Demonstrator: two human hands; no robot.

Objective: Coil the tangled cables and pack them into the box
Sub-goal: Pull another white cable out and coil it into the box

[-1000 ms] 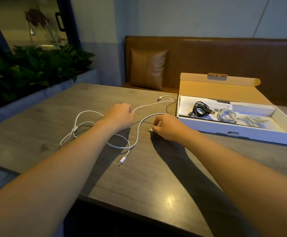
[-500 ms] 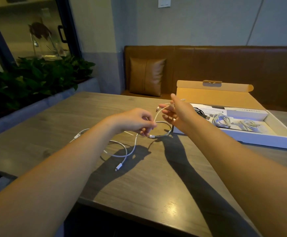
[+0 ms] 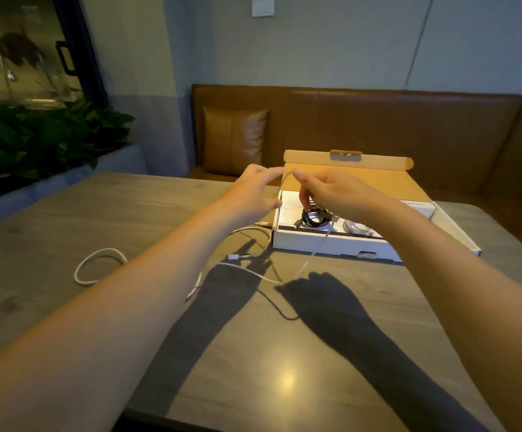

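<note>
You have both hands raised above the table (image 3: 66,219), and that height looks deliberate: it lets the white cable (image 3: 311,255) hang free so its twists can drop out before you wind it. Your right hand (image 3: 331,194) pinches a strand between thumb and forefinger, the other fingers curled loosely below. Your left hand (image 3: 251,194) sits just beside it with thumb and forefinger arched toward that strand; blur hides whether they actually close on it, so I cannot tell. From your right fingertips the cable falls down and toward you, touches the table, then trails off to your left into a slack loop (image 3: 97,265) well clear of either hand. A thin dark cable (image 3: 280,308) lies under the hanging strand, likely still to be sorted. Just beyond your fingers stands the open box (image 3: 331,246), with a coiled black cable (image 3: 314,217) already inside, directly below your right fingers, close enough for a short drop-in.
</note>
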